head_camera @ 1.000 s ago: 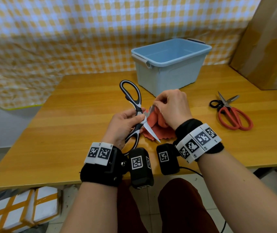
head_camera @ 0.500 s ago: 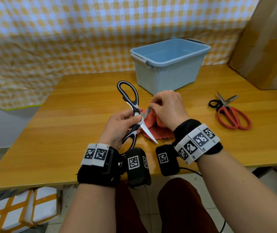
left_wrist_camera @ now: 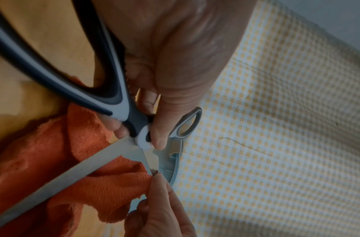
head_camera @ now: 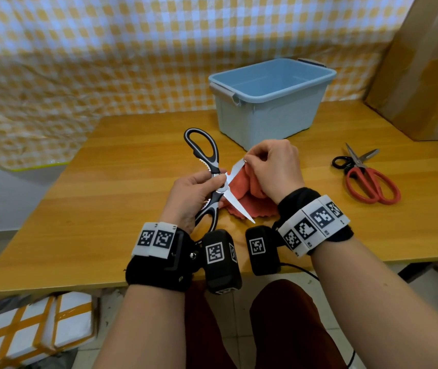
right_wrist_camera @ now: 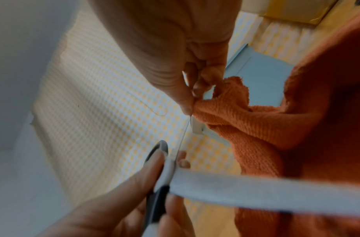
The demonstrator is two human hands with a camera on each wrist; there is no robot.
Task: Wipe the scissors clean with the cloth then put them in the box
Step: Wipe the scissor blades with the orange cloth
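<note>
A person's left hand [head_camera: 189, 194] grips the black-and-grey kitchen scissors [head_camera: 213, 179] at the pivot, thumb pressed on the joint, blades splayed open above the wooden table [head_camera: 106, 209]. The right hand [head_camera: 272, 169] pinches the orange cloth [head_camera: 241, 193] around the tip of the upper blade, thumb and forefinger closed on it. Rigid steel with sharp edges, the scissors look safest held by the handles or pivot; the cloth is soft and limp. The blue box [head_camera: 271, 113] waits just behind, apparently empty

I'm at a makeshift recording bench. Beyond my hands, checked cloth [head_camera: 84, 62] drapes the wall behind a wooden table [head_camera: 92, 209]; cardboard [head_camera: 425, 62] leans right.
</note>
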